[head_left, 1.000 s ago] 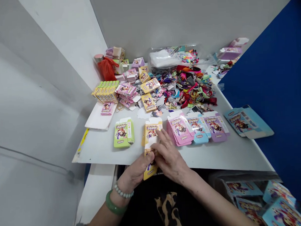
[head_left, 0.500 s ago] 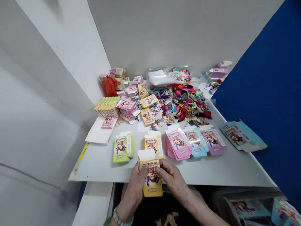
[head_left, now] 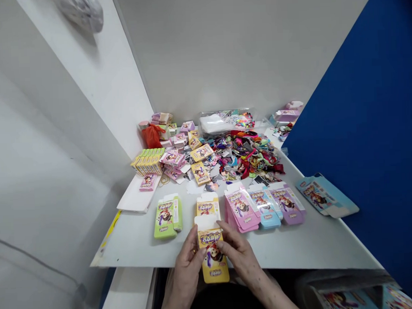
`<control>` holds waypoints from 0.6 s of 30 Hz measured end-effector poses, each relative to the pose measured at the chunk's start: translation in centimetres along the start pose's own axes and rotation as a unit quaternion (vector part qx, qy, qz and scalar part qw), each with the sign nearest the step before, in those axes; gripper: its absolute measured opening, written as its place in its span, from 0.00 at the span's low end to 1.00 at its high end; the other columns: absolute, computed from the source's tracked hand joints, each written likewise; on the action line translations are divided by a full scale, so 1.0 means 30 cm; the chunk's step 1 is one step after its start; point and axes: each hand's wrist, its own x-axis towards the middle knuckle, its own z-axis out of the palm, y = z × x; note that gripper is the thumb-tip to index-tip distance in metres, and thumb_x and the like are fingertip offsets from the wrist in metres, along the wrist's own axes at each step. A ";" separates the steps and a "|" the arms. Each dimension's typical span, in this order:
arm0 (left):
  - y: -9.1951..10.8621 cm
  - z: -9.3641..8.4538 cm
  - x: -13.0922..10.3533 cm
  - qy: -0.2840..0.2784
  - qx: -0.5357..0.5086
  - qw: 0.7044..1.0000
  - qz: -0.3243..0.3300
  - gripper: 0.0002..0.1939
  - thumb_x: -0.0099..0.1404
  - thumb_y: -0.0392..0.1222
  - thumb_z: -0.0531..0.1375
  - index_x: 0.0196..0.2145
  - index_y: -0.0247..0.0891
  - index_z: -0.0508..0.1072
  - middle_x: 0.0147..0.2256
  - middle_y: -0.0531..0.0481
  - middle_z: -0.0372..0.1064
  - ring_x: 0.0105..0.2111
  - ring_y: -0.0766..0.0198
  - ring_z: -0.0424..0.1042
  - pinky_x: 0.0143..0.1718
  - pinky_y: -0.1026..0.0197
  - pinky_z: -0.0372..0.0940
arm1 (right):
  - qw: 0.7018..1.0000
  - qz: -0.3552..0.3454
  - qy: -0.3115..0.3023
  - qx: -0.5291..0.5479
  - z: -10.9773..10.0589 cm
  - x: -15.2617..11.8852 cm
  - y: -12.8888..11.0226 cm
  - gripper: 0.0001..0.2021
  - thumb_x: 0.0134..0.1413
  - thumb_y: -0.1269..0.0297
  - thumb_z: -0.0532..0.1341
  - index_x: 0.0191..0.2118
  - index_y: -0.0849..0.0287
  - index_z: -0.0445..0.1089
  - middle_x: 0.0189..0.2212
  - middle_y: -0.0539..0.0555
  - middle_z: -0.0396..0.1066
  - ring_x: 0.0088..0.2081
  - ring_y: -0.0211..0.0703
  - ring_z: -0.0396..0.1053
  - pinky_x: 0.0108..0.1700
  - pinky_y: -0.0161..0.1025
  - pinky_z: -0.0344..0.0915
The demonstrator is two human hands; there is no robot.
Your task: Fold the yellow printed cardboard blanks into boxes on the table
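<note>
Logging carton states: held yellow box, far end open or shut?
Open: the white flap on the yellow box extends beyond its printed face, not tucked in.

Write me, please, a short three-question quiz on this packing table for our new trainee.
1. True or false: the left hand and the right hand both touch the yellow carton whose white flap stands open.

2. In the front row, which cartons lie between the pink cartons and the purple cartons?
a) green cartons
b) light-blue cartons
c) yellow cartons

3. Fill in the blank, from the wearer's own view: the red plastic bag sits towards the back ____ corner of the table.

Key: 1 true; 2 b; 3 left
</note>
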 end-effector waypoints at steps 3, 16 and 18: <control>0.006 -0.018 -0.001 -0.058 -0.011 0.998 -0.036 0.33 0.51 0.45 0.75 0.53 0.44 0.71 0.46 0.46 0.78 0.43 0.54 0.78 0.43 0.56 0.72 | 0.996 0.047 -0.049 0.050 -0.019 0.003 0.000 0.22 0.37 0.56 0.77 0.41 0.56 0.77 0.36 0.52 0.77 0.37 0.44 0.72 0.40 0.38 0.68; 0.037 -0.036 -0.037 -0.182 0.081 0.973 -0.119 0.20 0.57 0.49 0.71 0.32 0.39 0.64 0.29 0.57 0.67 0.29 0.68 0.65 0.32 0.66 0.60 | 0.987 0.099 -0.123 0.023 -0.071 -0.042 0.003 0.21 0.41 0.64 0.74 0.43 0.54 0.70 0.31 0.47 0.72 0.32 0.39 0.69 0.35 0.35 0.66; 0.031 -0.019 -0.032 -0.156 0.056 0.982 -0.090 0.20 0.57 0.48 0.72 0.38 0.40 0.66 0.34 0.55 0.70 0.32 0.66 0.69 0.35 0.64 0.63 | 0.989 0.082 -0.122 0.004 -0.080 -0.038 -0.001 0.27 0.44 0.63 0.72 0.52 0.51 0.68 0.36 0.49 0.74 0.37 0.42 0.72 0.39 0.39 0.69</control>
